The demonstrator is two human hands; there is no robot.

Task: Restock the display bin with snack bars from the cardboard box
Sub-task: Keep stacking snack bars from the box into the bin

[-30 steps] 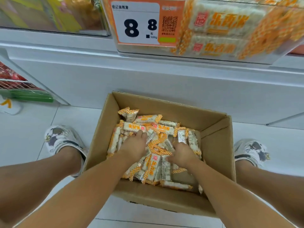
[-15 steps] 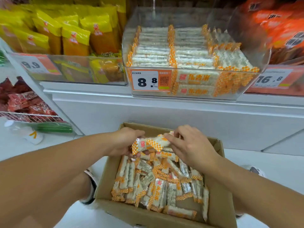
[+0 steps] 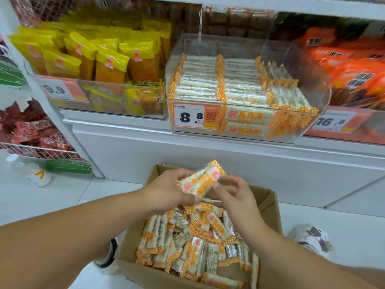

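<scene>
An open cardboard box point(image 3: 268, 203) on the floor holds several loose white-and-orange snack bars point(image 3: 193, 243). Above the box's far end my left hand point(image 3: 166, 190) grips a small bundle of bars point(image 3: 201, 180), tilted up to the right. My right hand point(image 3: 233, 195) pinches the bundle's lower right side with its fingertips. On the shelf beyond stands the clear display bin point(image 3: 308, 88) with an 8.8 price tag point(image 3: 191, 116). Neat rows of the same bars point(image 3: 218, 80) fill it part way.
Yellow snack bags point(image 3: 108, 59) fill the bin to the left, orange packs point(image 3: 350, 67) the bin to the right. A wire rack of red packets point(image 3: 29, 132) stands at far left. A white bottle point(image 3: 31, 170) lies on the floor. My shoes point(image 3: 312, 238) flank the box.
Both hands came up out of the box with a bundle of bars and raised it a little higher. The view tilted up from the box to the shelf bins.
</scene>
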